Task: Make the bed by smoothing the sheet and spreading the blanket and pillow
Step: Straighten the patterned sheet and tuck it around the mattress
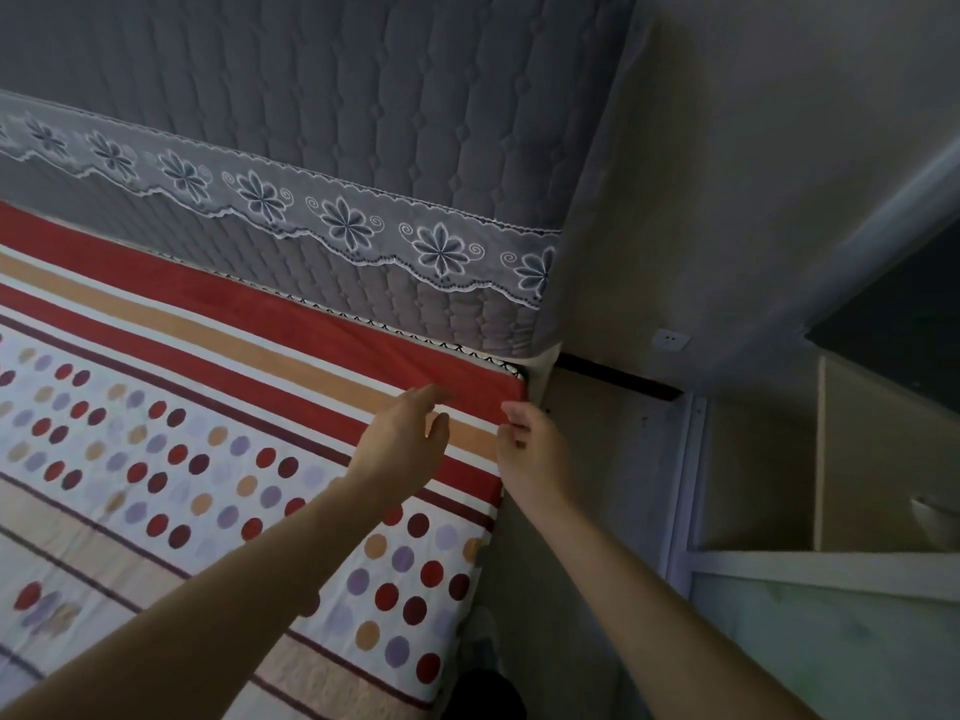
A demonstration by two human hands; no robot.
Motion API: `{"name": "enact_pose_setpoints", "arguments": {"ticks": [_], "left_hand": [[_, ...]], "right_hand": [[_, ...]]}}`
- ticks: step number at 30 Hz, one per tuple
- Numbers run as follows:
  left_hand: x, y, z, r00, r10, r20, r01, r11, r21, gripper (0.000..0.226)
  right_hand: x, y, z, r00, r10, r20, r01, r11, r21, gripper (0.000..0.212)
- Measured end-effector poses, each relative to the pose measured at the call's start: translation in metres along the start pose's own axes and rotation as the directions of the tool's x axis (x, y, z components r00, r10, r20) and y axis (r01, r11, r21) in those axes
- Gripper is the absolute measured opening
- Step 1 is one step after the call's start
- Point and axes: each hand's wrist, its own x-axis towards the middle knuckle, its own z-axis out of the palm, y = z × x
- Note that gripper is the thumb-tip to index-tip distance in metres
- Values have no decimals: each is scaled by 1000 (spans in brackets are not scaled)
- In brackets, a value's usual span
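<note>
A sheet (171, 423) with red, orange and white stripes and coloured dots covers the bed and lies flat up to the headboard. My left hand (405, 439) is stretched out over the striped band near the bed's top right corner, fingers relaxed and slightly bent. My right hand (530, 449) is at the sheet's right edge just below that corner, its fingers curled at the red hem; whether it pinches the cloth is unclear. No blanket or pillow is in sight.
A grey quilted headboard cover (363, 122) with a flowered lace border (343, 226) stands behind the bed. To the right are a beige wall with a white socket (671, 340), a narrow gap beside the bed, and a pale cabinet (831, 459).
</note>
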Motion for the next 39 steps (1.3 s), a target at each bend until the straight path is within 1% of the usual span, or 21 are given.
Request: {"name": "enact_pose_setpoints", "arguments": {"ticks": [3,7,10,14,20,22,25,28,30,32,35,39], "left_hand": [[35,-16,13,1000,5,13,-6,998,58,35],[72,-32,35,997,23,-72,-15,995,101,38],[100,-41,62,995,46,-86,-35,992,121,38],[125,-60,106,998,46,-36,-40,989,146,40],[155,-100,174,997,20,81,-35,980,197,45],[169,-114,191,995,14,102,-36,977,209,45],[191,-131,212,994,4,105,-28,974,224,40],[216,-138,228,999,-23,49,11,971,238,22],[233,-140,239,999,-40,-1,39,970,239,18],[248,-138,250,999,-36,-25,41,973,225,16],[267,-135,263,999,-33,-5,34,978,207,17],[282,-129,271,999,11,41,-21,968,252,31]], "right_hand": [[32,13,20,1000,16,-21,-16,1000,-11,34],[69,34,34,996,3,-94,-2,1000,6,42],[98,60,45,990,11,-142,-7,1000,29,46],[130,99,63,986,9,-167,-9,1000,0,52],[170,164,95,991,75,-112,-82,995,-58,57],[183,187,103,991,71,-111,-79,994,-72,56],[202,214,112,986,111,-123,-120,990,-69,54],[217,236,116,977,166,-134,-175,983,-58,44],[226,246,118,974,175,-142,-192,975,-111,37],[232,252,119,968,198,-153,-216,970,-114,35],[240,255,121,955,235,-180,-247,968,-48,31],[244,257,123,952,221,-213,-228,974,-7,20]]}}
